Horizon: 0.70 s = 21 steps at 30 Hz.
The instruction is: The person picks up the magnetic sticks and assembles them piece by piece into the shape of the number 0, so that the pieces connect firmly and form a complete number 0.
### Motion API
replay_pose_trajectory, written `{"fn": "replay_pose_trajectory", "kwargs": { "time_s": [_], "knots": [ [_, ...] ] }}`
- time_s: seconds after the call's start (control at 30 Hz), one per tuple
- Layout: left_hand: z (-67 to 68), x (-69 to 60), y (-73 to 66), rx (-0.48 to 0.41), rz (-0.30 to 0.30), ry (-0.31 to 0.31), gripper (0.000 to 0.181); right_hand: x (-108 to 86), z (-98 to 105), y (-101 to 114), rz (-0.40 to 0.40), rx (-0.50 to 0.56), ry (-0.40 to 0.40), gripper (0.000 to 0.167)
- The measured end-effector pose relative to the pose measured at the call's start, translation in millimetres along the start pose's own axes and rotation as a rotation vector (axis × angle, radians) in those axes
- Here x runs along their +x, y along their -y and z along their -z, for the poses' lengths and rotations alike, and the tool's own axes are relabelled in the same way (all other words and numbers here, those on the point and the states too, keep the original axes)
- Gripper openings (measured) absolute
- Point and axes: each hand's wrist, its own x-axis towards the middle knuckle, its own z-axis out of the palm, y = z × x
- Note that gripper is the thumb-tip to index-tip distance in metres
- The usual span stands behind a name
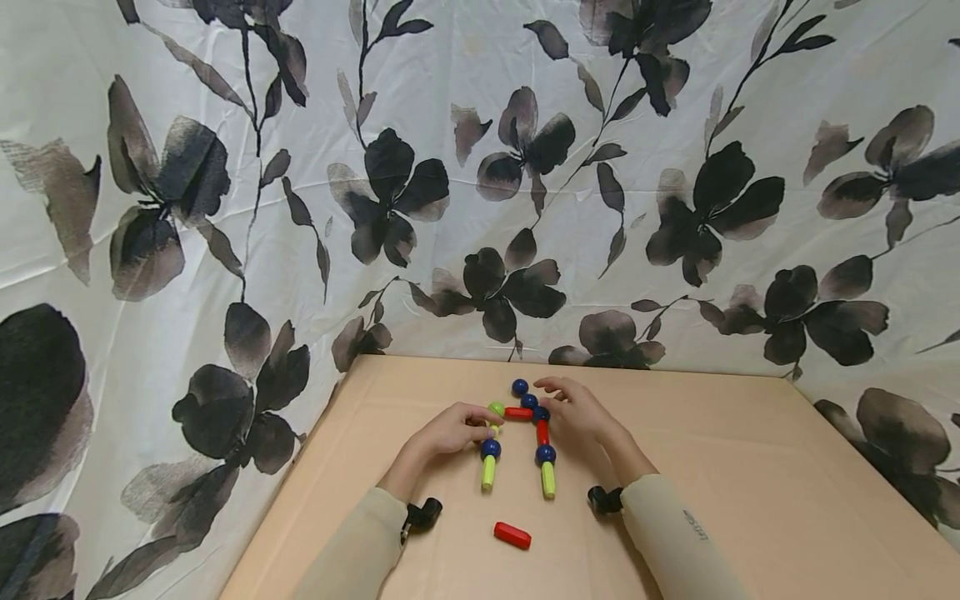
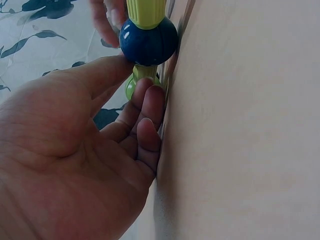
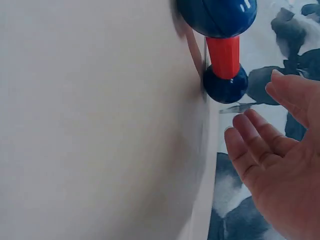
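Note:
On the tabletop stands a figure of balls and rods. Its left leg has a green ball (image 1: 497, 408), a short yellow-green rod (image 2: 145, 74), a blue ball (image 2: 149, 42) and a lower yellow-green rod (image 1: 488, 474). My left hand (image 1: 452, 428) pinches the short rod, thumb against the blue ball. A red rod (image 1: 518, 413) bridges to the right leg, made of blue balls, an upright red rod (image 3: 225, 57) and a yellow-green rod (image 1: 548, 481). My right hand (image 3: 280, 165) is beside the upper blue ball (image 3: 226, 86), fingers extended and holding nothing.
A loose red rod (image 1: 512, 535) lies nearer me on the tan tabletop (image 1: 360, 392). Two more blue balls, one of them the farthest ball (image 1: 521, 387), sit behind the figure's right corner. A flower-printed cloth (image 1: 480, 208) hangs behind the table.

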Motion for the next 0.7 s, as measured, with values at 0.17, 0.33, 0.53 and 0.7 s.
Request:
{"fn": "replay_pose_trajectory", "kwargs": {
  "time_s": [0.17, 0.33, 0.53, 0.7],
  "knots": [
    [-1.0, 0.8, 1.6, -0.016, -0.007, 0.003, 0.024, 13.1, -3.7, 1.0, -0.041, 0.014, 0.104, 0.037],
    [-1.2, 0.6, 2.0, -0.021, -0.019, 0.006, 0.024, 21.4, -10.5, 4.0, -0.015, -0.035, 0.155, 0.034],
    [-1.2, 0.4, 3.0, -0.016, -0.025, 0.002, 0.025, 29.1, -21.2, 5.1, -0.015, -0.139, 0.057, 0.024],
    [-0.5, 0.0, 1.8, -0.003, -0.022, 0.0, 0.025, 30.6, -28.2, 4.3, -0.035, -0.146, -0.001, 0.02]
  ]
}}
